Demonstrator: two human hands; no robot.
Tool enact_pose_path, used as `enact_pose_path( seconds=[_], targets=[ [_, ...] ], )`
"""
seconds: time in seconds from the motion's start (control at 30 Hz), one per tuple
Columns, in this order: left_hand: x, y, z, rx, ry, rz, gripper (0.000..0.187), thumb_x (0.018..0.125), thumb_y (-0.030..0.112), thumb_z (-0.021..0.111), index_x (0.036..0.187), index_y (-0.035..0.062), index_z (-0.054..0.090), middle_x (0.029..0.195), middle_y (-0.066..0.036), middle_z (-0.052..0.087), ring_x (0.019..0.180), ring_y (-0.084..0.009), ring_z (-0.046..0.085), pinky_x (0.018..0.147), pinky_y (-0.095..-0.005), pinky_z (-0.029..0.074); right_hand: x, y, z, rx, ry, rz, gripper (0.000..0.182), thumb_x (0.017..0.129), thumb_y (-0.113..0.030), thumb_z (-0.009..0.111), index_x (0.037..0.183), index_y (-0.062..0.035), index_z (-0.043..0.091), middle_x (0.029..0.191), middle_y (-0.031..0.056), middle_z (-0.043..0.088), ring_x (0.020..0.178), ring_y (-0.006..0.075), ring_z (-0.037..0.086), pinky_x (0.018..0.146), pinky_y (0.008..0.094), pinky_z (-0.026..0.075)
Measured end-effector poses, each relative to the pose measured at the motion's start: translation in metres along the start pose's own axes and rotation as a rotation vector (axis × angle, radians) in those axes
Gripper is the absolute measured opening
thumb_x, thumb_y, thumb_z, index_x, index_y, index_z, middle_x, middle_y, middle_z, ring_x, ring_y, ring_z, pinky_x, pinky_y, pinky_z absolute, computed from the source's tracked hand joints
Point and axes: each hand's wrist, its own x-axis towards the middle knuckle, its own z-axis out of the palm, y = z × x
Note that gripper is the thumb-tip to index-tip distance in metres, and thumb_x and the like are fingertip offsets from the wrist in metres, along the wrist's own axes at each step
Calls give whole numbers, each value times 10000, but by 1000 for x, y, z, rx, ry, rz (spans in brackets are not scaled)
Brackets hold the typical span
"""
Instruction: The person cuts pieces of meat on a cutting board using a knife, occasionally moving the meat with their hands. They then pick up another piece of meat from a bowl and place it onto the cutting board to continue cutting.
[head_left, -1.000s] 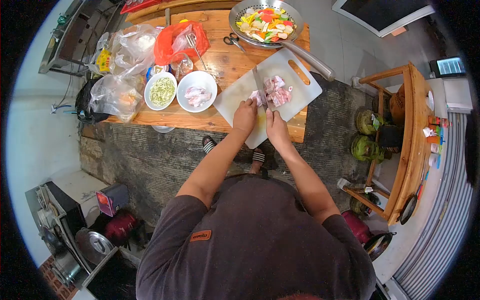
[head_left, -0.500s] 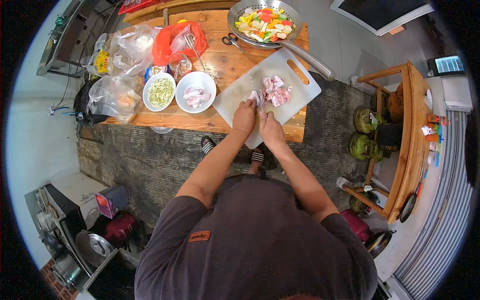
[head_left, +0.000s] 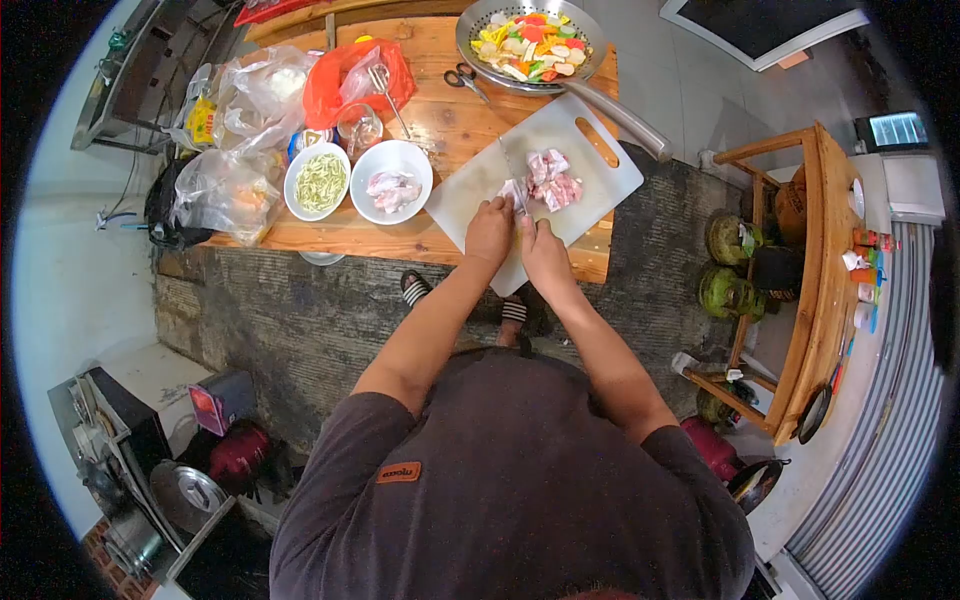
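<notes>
On a white cutting board (head_left: 598, 165) my left hand (head_left: 490, 230) is closed on a small piece of raw meat (head_left: 511, 189), fingertips pressing it down. My right hand (head_left: 543, 252) grips a knife (head_left: 508, 160), whose thin blade points away from me beside that piece. More raw meat pieces (head_left: 552, 180) lie in a pile just right of the blade. To the left of the board stands a white bowl (head_left: 392, 215) with raw meat in it. Another white bowl (head_left: 320, 212) holds thin pale green strips.
A perforated metal pan (head_left: 590, 75) with cut vegetables sits behind the board, its long handle (head_left: 632, 126) reaching right. Scissors (head_left: 466, 80), a whisk (head_left: 388, 98), an orange bag (head_left: 335, 85) and clear plastic bags (head_left: 232, 195) lie on the wooden table (head_left: 455, 250).
My right hand and the knife have shifted very slightly. My left hand stays on the meat, and the other things have not visibly moved.
</notes>
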Motion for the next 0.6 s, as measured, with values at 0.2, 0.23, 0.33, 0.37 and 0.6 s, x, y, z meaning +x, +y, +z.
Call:
enact_pose_path(
  seconds=[0.2, 0.23, 0.33, 0.37, 0.6],
  targets=[
    [1, -3, 4, -32, 6, -34, 362, 912, 101, 578, 1245, -28, 638, 1036, -131, 668, 937, -322, 621, 807, -402, 563, -12, -31, -34, 128, 12, -79, 513, 1077, -454, 363, 1112, 35, 513, 852, 364, 659, 860, 563, 637, 777, 618, 494],
    [2, -4, 4, -30, 8, -33, 356, 913, 106, 581, 1237, -28, 640, 1035, -133, 671, 937, -321, 621, 805, -402, 562, -7, -20, -23, 85, -4, -32, 500, 1082, -442, 368, 1089, 34, 519, 856, 371, 650, 873, 571, 625, 775, 616, 484],
    [2, -3, 3, -9, -5, -26, 348, 912, 112, 589, 1227, -28, 641, 1036, -135, 675, 939, -320, 622, 799, -402, 562, 2, 7, -5, 63, -13, 8, 489, 1087, -430, 375, 1054, 32, 532, 862, 376, 642, 887, 577, 611, 769, 613, 474],
    [1, -3, 3, 9, -17, -35, 347, 910, 115, 593, 1223, -28, 638, 1038, -136, 676, 939, -320, 622, 796, -401, 562, 5, 13, -1, 80, -18, -5, 490, 1087, -430, 377, 1043, 31, 538, 864, 376, 642, 889, 577, 610, 766, 613, 474],
    [-1, -2, 1, -56, -42, -63, 426, 870, 99, 629, 1283, -4, 616, 1047, -143, 655, 969, -334, 616, 832, -419, 553, -9, -21, -30, 211, -5, -28, 564, 1078, -477, 359, 1114, 54, 548, 931, 388, 648, 950, 582, 608, 834, 608, 482]
  ],
)
